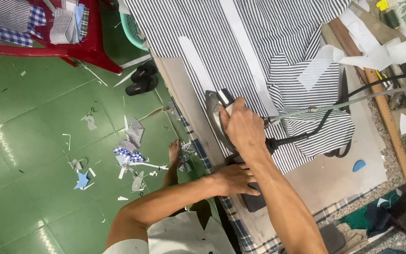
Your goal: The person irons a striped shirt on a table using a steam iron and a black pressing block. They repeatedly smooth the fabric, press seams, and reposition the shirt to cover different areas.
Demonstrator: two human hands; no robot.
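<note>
So mid-frame, the right hand [243,127] has its grip clamped on a metal iron's black handle [225,98] over black-and-white striped fabric [259,42]; the left hand [233,178] lies flat, fingers spread, on the surface [339,174].

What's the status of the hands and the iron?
Right hand grips grey metal iron on black-and-white striped fabric. Left hand flat at table edge. Nothing blocking.

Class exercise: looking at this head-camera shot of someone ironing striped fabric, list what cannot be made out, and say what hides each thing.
- Iron, head view: its handle is covered by the right hand.
- Dark object under the left hand: the two forearms hide most of it, kind unclear.
- Striped fabric: cut off by the top edge.
- Red chair: cut off top left.
</note>
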